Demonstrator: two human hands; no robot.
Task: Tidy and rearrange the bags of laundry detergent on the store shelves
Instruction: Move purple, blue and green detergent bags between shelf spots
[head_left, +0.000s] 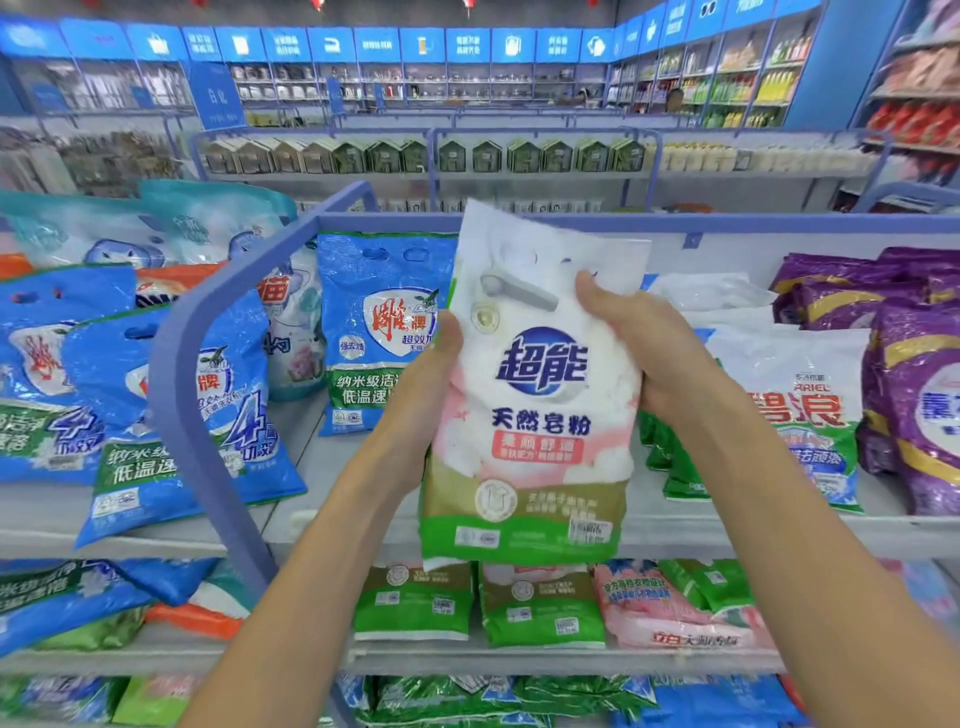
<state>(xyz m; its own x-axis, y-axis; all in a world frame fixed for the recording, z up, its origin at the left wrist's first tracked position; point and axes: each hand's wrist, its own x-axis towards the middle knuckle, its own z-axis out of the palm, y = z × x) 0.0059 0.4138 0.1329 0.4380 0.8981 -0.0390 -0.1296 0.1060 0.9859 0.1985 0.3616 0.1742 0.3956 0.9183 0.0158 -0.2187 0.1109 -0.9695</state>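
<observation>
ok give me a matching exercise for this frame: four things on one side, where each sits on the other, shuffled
Things:
1. white and pink bag
2. purple bags
3. blue bag
4. grey tag

Places:
a. far right of the shelf
b. fixed near the top of the white and pink bag
c. held between the left hand and the right hand
d. standing on the shelf, just behind the left hand

Pairs: 1-c, 2-a, 3-d, 4-b

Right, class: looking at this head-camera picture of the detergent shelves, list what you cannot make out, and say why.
Head view:
- Fingers of left hand and right hand: behind the white bag.
- blue bag: right side hidden by that bag.
- price sticker: too blurred to read.
- purple bags: cut by the right edge.
</observation>
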